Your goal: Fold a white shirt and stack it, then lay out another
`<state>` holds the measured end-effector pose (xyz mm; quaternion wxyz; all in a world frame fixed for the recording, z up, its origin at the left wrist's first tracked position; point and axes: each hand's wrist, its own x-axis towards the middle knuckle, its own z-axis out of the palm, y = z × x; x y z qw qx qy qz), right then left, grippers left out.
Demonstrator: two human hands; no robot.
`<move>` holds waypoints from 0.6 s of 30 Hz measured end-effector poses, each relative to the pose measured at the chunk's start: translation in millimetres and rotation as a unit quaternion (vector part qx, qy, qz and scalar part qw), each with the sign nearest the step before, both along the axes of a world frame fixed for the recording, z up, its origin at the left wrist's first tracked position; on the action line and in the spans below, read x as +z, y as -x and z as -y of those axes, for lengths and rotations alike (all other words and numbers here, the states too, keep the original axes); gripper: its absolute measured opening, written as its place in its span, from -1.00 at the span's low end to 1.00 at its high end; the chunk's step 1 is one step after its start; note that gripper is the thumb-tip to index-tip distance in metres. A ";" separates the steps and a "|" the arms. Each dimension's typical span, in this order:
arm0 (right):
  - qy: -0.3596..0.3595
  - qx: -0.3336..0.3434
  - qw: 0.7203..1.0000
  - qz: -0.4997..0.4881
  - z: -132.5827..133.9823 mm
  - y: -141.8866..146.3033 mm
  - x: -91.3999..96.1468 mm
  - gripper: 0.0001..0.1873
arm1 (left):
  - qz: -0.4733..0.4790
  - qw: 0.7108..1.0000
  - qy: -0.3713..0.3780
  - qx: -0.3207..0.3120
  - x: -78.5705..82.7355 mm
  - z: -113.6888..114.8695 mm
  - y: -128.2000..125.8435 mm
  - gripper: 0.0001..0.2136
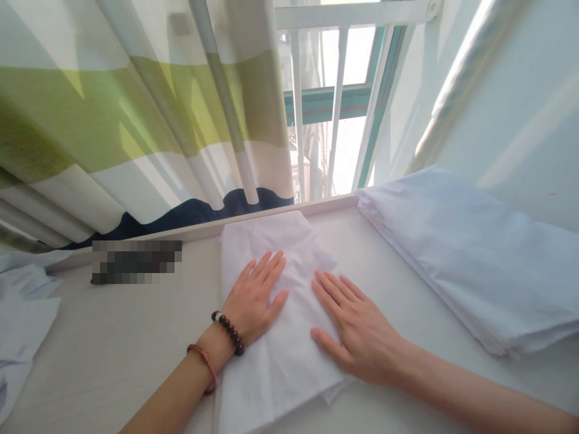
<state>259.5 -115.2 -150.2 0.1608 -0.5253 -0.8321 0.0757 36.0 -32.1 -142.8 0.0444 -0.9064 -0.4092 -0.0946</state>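
A folded white cloth (275,386) lies in front of me on a pale flat surface. My left hand (256,295) rests palm down on its left half, fingers stretched out and pointing away from me. Opposite it, my right hand (355,322) lies flat on the cloth's right side, thumb apart from the fingers. Both hands press on the fabric and hold nothing. Small wrinkles show in the cloth between them. A dark beaded bracelet and a reddish band circle my left wrist.
To the right lies a larger folded white cloth (474,259). Crumpled white fabric (27,325) sits at the far left, near a blurred-out dark object (136,262). A striped curtain (149,114) and white railing (339,108) stand behind the surface's raised edge (199,228).
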 end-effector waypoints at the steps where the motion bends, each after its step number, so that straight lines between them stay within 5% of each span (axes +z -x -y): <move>1: -0.004 0.003 1.000 -0.001 2.2 -0.9 -0.1 -0.28 | -0.001 1.000 0.000 -0.009 0.7 2.0 2.3 -0.48; 11: 0.020 0.046 0.998 0.032 6.0 -3.3 3.2 -0.28 | -0.027 0.999 0.010 0.020 -0.3 11.9 -1.8 -0.46; 18: 0.023 -0.021 0.999 0.044 6.7 -1.9 -2.8 -0.20 | -0.033 0.998 -0.018 -0.040 -12.0 53.8 27.7 -0.11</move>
